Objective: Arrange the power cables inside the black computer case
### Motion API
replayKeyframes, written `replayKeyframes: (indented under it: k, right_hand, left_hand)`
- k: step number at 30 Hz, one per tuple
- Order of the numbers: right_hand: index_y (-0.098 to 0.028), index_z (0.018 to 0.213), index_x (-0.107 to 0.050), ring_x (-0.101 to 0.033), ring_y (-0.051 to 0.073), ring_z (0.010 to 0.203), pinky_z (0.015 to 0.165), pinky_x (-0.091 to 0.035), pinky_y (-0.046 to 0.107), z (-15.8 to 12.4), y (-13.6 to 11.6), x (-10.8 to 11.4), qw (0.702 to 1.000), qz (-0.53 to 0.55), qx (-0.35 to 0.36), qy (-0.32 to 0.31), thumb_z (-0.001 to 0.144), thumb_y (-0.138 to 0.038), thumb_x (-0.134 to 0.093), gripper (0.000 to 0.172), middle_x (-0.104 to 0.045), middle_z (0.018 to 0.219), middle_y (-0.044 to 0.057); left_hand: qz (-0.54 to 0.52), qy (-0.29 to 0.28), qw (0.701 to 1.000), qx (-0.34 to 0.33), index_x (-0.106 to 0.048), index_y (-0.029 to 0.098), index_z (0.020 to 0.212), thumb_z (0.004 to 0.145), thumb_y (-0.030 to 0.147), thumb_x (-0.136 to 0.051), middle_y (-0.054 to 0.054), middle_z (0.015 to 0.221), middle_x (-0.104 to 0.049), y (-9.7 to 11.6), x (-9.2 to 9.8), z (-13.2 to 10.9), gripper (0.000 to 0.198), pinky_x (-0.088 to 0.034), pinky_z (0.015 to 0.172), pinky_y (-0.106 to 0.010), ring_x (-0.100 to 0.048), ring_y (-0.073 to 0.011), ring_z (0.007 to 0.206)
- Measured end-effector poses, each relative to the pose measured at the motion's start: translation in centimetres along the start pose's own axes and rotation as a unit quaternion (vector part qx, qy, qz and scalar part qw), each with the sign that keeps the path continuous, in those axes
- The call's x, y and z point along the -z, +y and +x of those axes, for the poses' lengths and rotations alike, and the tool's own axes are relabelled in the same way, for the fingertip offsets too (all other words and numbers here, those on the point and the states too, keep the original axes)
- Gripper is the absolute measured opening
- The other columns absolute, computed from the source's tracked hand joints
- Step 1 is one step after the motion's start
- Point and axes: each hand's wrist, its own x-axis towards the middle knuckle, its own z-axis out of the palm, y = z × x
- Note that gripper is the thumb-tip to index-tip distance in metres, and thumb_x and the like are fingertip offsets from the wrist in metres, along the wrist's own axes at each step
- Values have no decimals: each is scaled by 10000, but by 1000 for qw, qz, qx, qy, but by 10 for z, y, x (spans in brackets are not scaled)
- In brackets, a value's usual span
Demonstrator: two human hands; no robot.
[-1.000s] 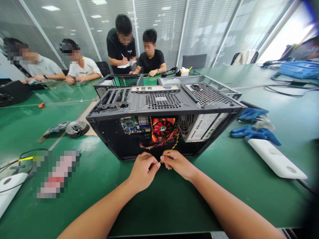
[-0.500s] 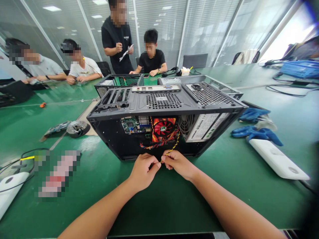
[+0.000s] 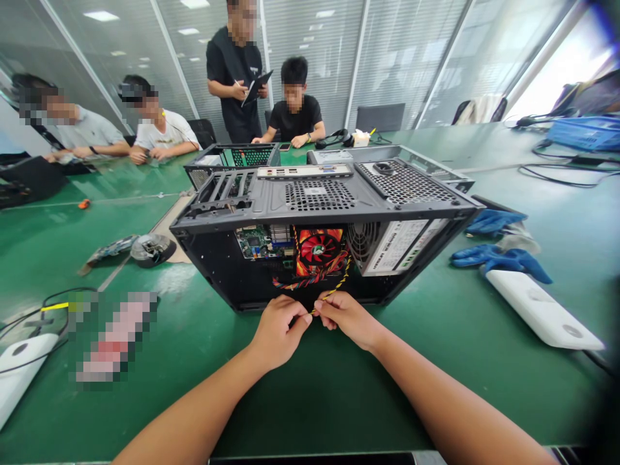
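An open black computer case (image 3: 320, 200) lies on its side on the green table (image 3: 339, 387), its inside facing me. Inside it I see a red fan (image 3: 318, 248), a green board (image 3: 252, 240) and a power supply (image 3: 392, 244). A twisted yellow and black cable (image 3: 338, 286) runs from the fan area down to my hands. My left hand (image 3: 277, 331) and my right hand (image 3: 345, 316) meet just in front of the case, both pinching the end of that cable between closed fingers.
Blue gloves (image 3: 501, 259) and a white flat device (image 3: 540, 309) lie to the right. A round part (image 3: 152, 248) and a second case (image 3: 237, 157) sit left and behind. Several people are at the far side; one stands holding a clipboard. Cables lie at the left edge.
My hands hold the same pinch on the cable. The standing person at the back has straightened up and raised the clipboard.
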Motion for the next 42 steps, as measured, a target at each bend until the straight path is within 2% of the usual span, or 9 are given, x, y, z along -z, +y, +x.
replayKeyframes:
  k: [6,14,27,42]
  right_hand:
    - [-160,595,-568,-458,88,514,505,-356,240,0,0,0,1000,-8,9,-8,816,-514,-611,420,-487,573,-21]
    - [-161,627,-573,-441,87,484,491,-344,238,0,-1,0,1000,14,-20,1,802,-499,-623,384,-482,515,-33]
    - [-161,648,-570,-444,84,490,508,-351,239,-1,-2,1,1000,17,-7,-5,807,-459,-634,343,-486,534,-37]
    - [-158,643,-554,-447,81,496,515,-348,241,-2,-2,1,999,26,-33,-9,778,-498,-659,381,-499,543,-35]
  left_hand:
    - [5,-7,1000,7,-567,190,669,883,236,-536,3,654,-599,2,1,0,220,-387,673,-291,-547,-155,695]
    - [8,0,1000,-6,-564,189,683,883,233,-543,-1,668,-605,-1,-1,-2,206,-393,691,-298,-546,-160,712]
    - [16,-5,1000,-22,-560,188,698,894,229,-520,-8,672,-594,-1,-3,-2,204,-394,690,-300,-539,-161,709]
    - [28,-2,999,-38,-550,185,719,894,219,-519,-8,688,-590,-4,-6,-3,181,-397,703,-305,-528,-161,714]
